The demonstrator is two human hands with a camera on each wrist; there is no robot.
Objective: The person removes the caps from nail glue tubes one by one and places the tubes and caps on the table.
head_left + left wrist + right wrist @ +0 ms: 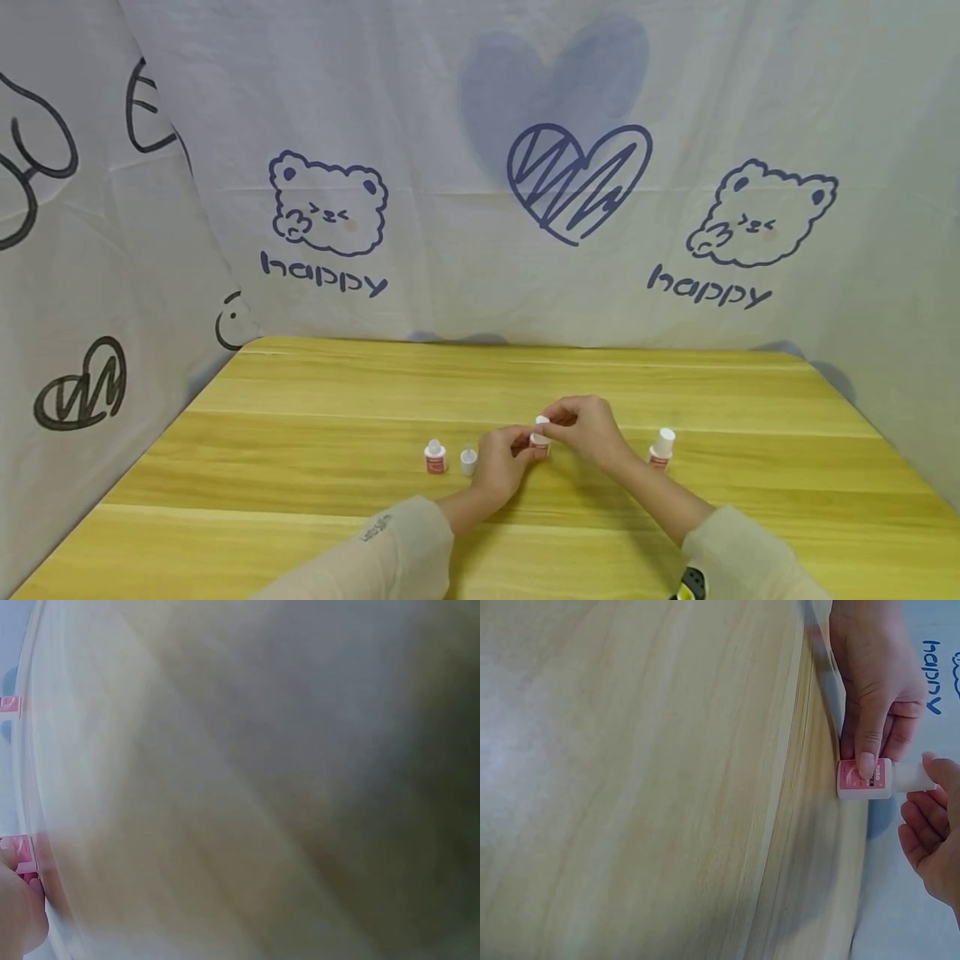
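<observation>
Near the middle of the table (322,483), my left hand (501,467) grips the body of a small white bottle (851,780) with a pink label, its thumb lying across the label. My right hand (588,433) pinches the white cap (911,777) on top of that bottle, thumb on one side and fingers on the other. Just left of my left hand stands a loose white cap (468,462) with a thin stem pointing up. Beside it is an uncapped bottle (436,459) of the same kind, upright. In the left wrist view, blurred fabric hides most of the scene.
A third bottle (661,451), capped and upright, stands to the right, partly behind my right forearm. White cloth (465,275) with bear and heart drawings hangs behind the table's back edge and along its sides. A dark and yellow strap (690,585) shows at my right sleeve.
</observation>
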